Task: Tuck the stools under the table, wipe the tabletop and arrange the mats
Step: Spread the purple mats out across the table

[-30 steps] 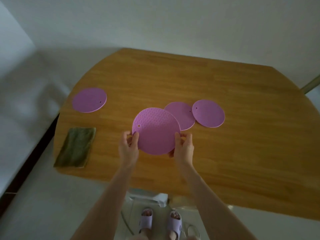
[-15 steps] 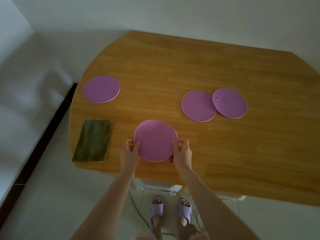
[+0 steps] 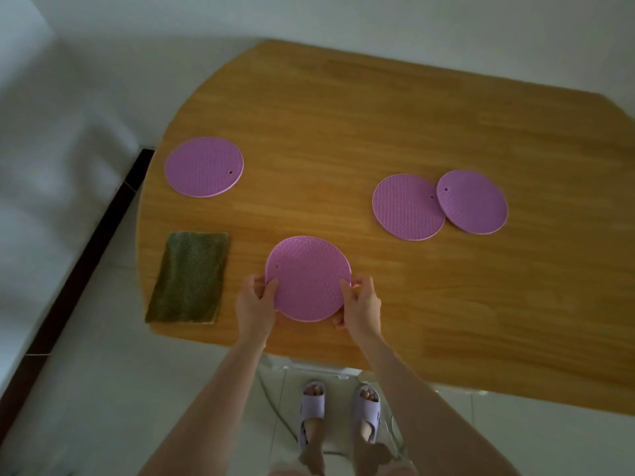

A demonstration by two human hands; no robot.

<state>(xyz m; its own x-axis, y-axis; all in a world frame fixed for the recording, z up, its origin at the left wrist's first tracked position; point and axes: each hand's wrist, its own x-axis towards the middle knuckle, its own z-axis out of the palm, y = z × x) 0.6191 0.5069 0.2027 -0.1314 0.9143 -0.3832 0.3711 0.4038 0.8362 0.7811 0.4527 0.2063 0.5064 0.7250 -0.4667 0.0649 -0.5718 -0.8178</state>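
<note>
Wooden table [image 3: 343, 115]; purple mat [image 3: 309, 280] pinched between left hand [image 3: 256, 304] and right hand [image 3: 362, 305] (thumbs atop).

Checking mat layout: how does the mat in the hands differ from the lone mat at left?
The held mat is gripped by the left hand and right hand; the lone mat lies untouched. The held mat's hole sits left, the lone mat's right. Both are round, purple, textured.

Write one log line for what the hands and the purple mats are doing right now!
stage: arranging | left hand: grips near mat | right hand: grips it too | green cloth: flat on table
</note>
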